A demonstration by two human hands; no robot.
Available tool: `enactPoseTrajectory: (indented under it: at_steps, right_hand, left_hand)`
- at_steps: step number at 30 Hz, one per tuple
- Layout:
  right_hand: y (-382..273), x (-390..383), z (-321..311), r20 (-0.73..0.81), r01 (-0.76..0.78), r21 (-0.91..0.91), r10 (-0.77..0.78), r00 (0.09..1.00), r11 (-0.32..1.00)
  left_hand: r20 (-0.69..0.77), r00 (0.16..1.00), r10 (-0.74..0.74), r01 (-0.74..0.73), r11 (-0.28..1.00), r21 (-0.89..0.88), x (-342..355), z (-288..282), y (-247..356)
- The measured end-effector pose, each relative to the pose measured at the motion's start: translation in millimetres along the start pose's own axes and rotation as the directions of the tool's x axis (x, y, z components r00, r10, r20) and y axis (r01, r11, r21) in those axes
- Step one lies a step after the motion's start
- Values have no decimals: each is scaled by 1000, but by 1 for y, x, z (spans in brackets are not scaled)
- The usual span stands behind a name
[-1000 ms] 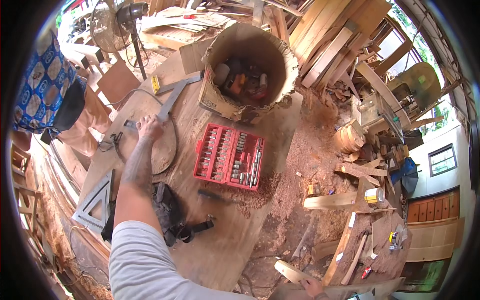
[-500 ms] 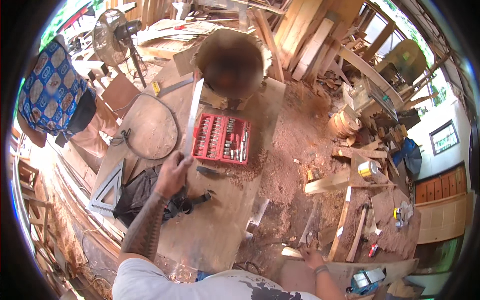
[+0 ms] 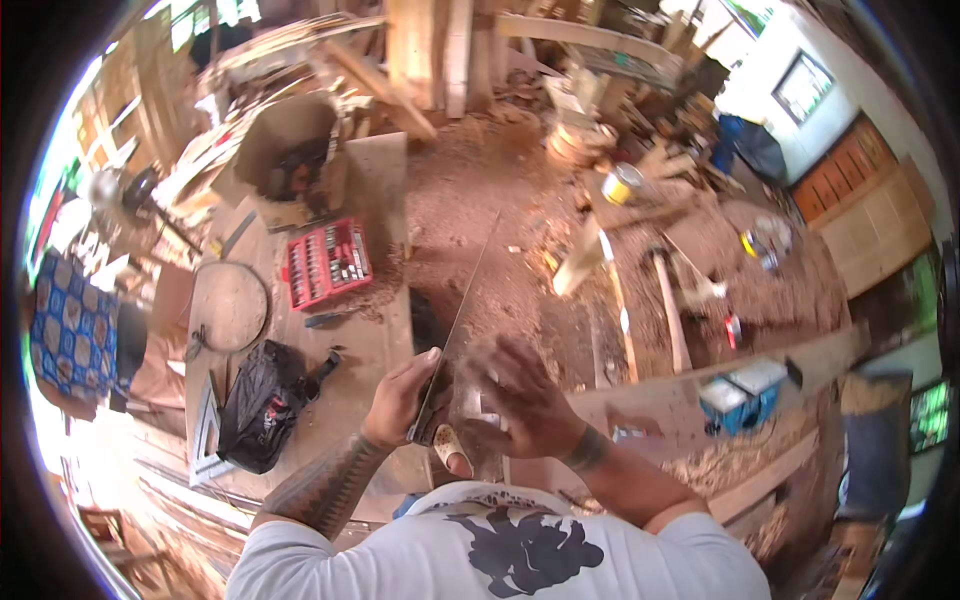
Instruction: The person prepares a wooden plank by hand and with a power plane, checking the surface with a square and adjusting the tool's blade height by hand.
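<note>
In the lower centre my left hand [image 3: 400,397] grips a long thin metal straightedge [image 3: 456,325] by its lower end, tilted edge-on with the far tip pointing up and right. Just right of it my right hand [image 3: 515,398] is raised with fingers apart, smeared by motion; I see nothing held in it. The wooden bench [image 3: 395,460] to my left carries a red socket set [image 3: 328,263] in an open case, a black bag [image 3: 260,405] and a metal triangle square [image 3: 203,430]. A pale clog [image 3: 450,448] shows below my hands.
A coworker in a blue patterned top [image 3: 70,325] stands far left by a fan [image 3: 115,190]. A torn cardboard container [image 3: 285,145] sits on the bench's far end. Right are a sawdust-covered worktop [image 3: 790,290] with a mallet [image 3: 668,305] and a blue tool [image 3: 742,398]. Lumber piles fill the back.
My left hand lifted the straightedge off the bench and drew it back toward me. My right hand left the pale wood piece and rose beside it. The view has swung right.
</note>
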State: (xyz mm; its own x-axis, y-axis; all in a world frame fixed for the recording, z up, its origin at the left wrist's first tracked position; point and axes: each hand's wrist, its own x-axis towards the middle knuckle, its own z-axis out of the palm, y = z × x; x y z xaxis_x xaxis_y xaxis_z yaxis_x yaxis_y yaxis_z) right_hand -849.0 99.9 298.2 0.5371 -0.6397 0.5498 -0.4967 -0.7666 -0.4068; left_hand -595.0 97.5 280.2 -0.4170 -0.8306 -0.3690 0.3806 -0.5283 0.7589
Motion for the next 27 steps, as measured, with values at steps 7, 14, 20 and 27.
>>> enactPoseTrajectory:
  at_steps: [7, 14, 20, 27]
  right_hand:
    - [-26, -106, -97, 6, 98, -85, -98, 995, 992]
    - [-26, -211, -191, -37, -68, -306, 59, 998, 950]
    - [-31, -262, -242, -131, -161, -531, 107, 986, 832]
    - [-39, -274, -277, -197, -191, -598, 88, 976, 778]
  left_hand:
    - [502, 752, 427, -618, 191, 763, -19, 105, -78]
    - [279, 944, -176, 87, 949, 302, -50, 215, -115]
    - [345, 916, -204, 15, 878, 478, -76, 261, -118]
    - [437, 893, -106, -271, 650, 710, -90, 272, -95]
